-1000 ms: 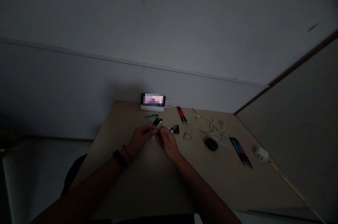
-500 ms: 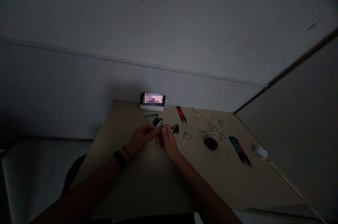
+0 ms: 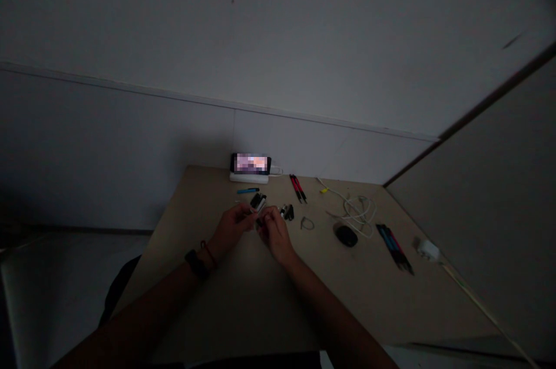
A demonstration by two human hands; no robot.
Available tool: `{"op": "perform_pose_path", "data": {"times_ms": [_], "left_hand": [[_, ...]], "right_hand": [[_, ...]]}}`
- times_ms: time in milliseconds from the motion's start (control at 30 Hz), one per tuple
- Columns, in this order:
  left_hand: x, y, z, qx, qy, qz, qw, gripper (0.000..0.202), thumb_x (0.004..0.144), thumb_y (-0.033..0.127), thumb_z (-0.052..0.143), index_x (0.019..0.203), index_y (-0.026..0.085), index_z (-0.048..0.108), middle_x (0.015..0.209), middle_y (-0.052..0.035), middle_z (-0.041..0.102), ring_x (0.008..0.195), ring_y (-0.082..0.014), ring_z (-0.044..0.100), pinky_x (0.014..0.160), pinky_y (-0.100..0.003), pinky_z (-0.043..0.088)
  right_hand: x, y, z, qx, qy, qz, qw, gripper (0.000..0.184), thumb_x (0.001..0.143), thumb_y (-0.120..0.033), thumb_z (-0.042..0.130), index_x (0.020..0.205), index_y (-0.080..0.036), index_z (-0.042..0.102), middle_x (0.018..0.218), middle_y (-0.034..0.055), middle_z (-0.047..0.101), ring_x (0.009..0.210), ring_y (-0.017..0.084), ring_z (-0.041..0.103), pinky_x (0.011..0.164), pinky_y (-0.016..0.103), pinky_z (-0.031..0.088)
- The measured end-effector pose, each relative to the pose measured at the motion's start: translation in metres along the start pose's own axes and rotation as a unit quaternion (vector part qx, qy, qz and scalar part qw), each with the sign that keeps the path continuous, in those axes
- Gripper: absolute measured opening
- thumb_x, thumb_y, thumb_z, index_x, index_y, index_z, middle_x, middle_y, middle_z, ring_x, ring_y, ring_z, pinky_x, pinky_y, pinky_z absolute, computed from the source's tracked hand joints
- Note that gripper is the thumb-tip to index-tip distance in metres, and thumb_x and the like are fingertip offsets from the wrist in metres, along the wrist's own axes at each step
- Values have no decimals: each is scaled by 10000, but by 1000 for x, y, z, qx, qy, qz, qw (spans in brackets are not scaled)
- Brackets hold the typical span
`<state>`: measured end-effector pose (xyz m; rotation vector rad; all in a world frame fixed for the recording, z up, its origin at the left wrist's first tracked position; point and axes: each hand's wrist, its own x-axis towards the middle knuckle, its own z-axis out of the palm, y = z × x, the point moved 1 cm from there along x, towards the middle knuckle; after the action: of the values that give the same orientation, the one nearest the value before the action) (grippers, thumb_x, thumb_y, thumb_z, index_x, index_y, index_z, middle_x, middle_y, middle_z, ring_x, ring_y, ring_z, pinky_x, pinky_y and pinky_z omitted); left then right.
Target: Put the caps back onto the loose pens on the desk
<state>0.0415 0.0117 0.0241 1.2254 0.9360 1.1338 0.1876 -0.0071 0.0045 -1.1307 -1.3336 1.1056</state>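
The left hand (image 3: 232,225) and right hand (image 3: 273,234) are together above the table (image 3: 195,212), fingertips meeting on a small dark-and-silver part (image 3: 259,215). It is too dim and small to name, and how firmly it is pinched cannot be told. A black-and-silver piece (image 3: 258,202) sits just beyond the fingers, held or lying loose, unclear which. Right of the hands lie small black parts (image 3: 286,212), a wire loop (image 3: 307,223), a mouse (image 3: 346,236) and a white cable (image 3: 358,209). Farther off are red pens (image 3: 297,188) and a phone (image 3: 251,164) on a white power bank (image 3: 249,178).

Right hand (image 3: 273,234) edged nearer left hand (image 3: 232,225), view tilted slightly
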Motion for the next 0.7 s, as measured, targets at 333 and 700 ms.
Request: {"op": "perform_pose_path", "data": {"times_ms": [333,700], "left_hand": [[4,-3,-3,-16,-28,-9,999,402,774,466,718,1011,142,737,707,-21,653,602,-122,557,610,-257,462],[9,-1,-12,-31,21,-14,999,430,754,486,737,1016,145,718,791,-38,686,598,-107,552,580,-239,450]], "right_hand": [[2,2,0,92,-9,21,995,136,780,-252,511,903,-248,452,749,-49,463,504,99,383,439,205,272],[7,-5,0,7,-19,-50,999,279,797,-424,715,914,-228,554,780,-4,584,727,164,559,675,291,466]]}}
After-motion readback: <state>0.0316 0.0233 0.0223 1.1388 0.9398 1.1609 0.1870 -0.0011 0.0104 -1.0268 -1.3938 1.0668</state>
